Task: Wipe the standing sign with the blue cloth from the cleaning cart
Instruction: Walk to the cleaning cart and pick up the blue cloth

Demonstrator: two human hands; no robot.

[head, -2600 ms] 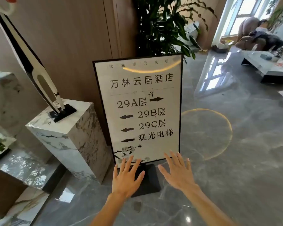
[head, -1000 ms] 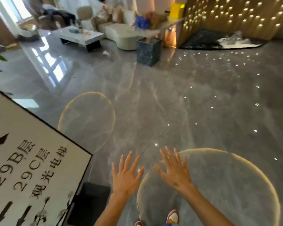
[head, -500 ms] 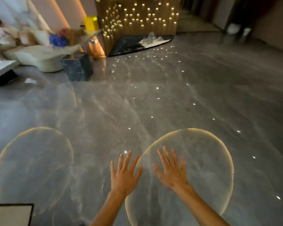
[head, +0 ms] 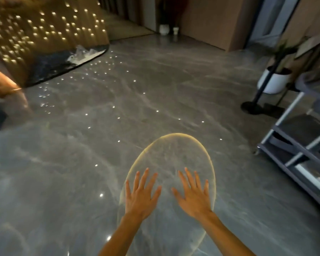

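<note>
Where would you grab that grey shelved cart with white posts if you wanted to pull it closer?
Probably the white corner post of the grey shelved cart, reached from the open floor side with the right hand, which is empty and nearer. The post looks slim enough to wrap fingers round and stands exposed at the corner, while the shelves look broad and flat.

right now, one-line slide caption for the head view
Both empty hands, left hand and right hand, spread over the marble floor; cleaning cart at right.
</note>
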